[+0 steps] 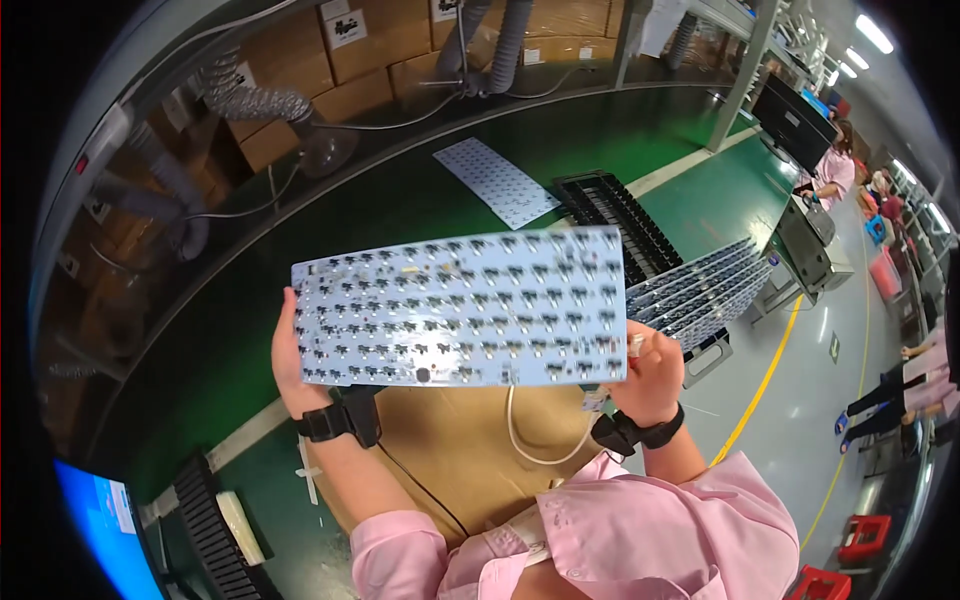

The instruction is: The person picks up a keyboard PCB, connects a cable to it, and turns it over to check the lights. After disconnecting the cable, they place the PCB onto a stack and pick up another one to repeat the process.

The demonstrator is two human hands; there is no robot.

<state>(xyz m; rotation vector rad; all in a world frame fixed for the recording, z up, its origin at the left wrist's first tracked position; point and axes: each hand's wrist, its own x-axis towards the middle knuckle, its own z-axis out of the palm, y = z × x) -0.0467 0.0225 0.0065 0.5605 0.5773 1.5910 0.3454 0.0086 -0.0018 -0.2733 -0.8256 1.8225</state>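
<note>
Between both hands I hold a white keyboard circuit board [460, 310], raised above the bench and facing me, with rows of small dark and metal parts. My left hand [288, 350] grips its left edge, the fingers partly hidden behind it. My right hand [655, 375] is closed on the lower right edge; something small and pale shows by its fingers. Below the board loops a white cable [515, 435]. Beyond lies a similar white board [497, 183] flat on the green bench. To the right, several circuit boards [710, 290] stand on edge in a row.
A black slotted rack [620, 220] sits behind the held board; another black rack [215, 520] is at the lower left near a lit screen [100, 520]. Grey hoses [250, 95] and cardboard boxes [370, 45] line the back. A monitor [793, 118] and co-workers are at right.
</note>
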